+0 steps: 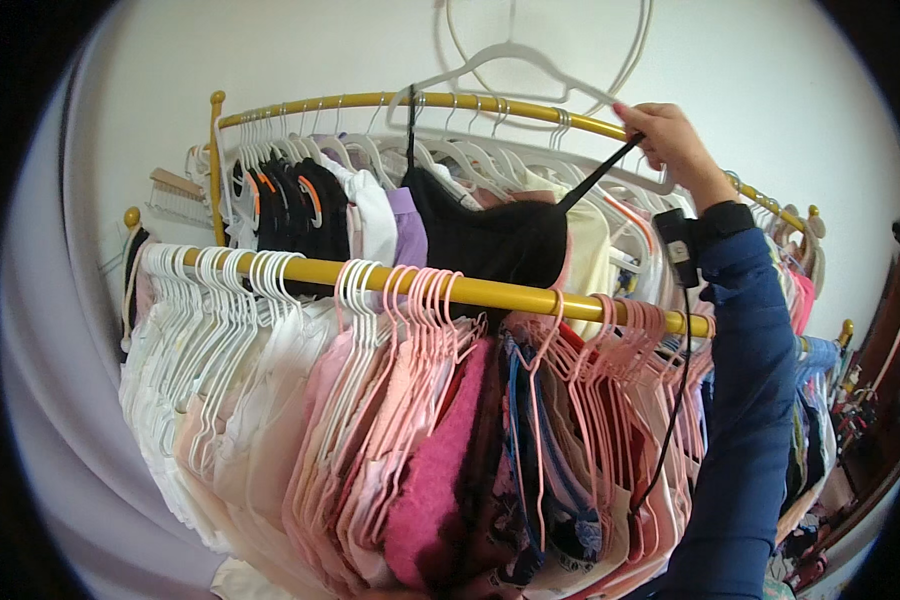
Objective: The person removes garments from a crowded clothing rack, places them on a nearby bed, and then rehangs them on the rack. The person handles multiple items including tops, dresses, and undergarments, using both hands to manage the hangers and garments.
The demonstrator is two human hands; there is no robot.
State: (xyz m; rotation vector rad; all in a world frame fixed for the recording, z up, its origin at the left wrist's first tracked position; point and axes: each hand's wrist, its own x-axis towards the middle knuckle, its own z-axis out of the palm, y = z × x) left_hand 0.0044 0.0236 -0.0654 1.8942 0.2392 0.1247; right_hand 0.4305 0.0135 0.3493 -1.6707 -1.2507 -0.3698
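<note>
My right hand (673, 146) is raised at the upper right, pinching the right end of a white hanger (517, 51) together with a black strap. From that hanger hangs a black spaghetti-strap top (487, 232), its left strap looped near the hanger's other end. The right strap (600, 176) runs taut and slanting up to my fingers. Lower parts of the top drop behind the front yellow rail (390, 280). The hanger is in front of the rear yellow rail (450, 100). My left hand is out of view.
White hangers (217, 277) and pink hangers (427, 300) crowd the front rail, with a fuzzy magenta garment (439, 465) among them. Black garments (322, 202) hang behind. A black cable (679, 405) trails from a device (675, 247) on my right wrist. A lilac curtain (67, 420) hangs left.
</note>
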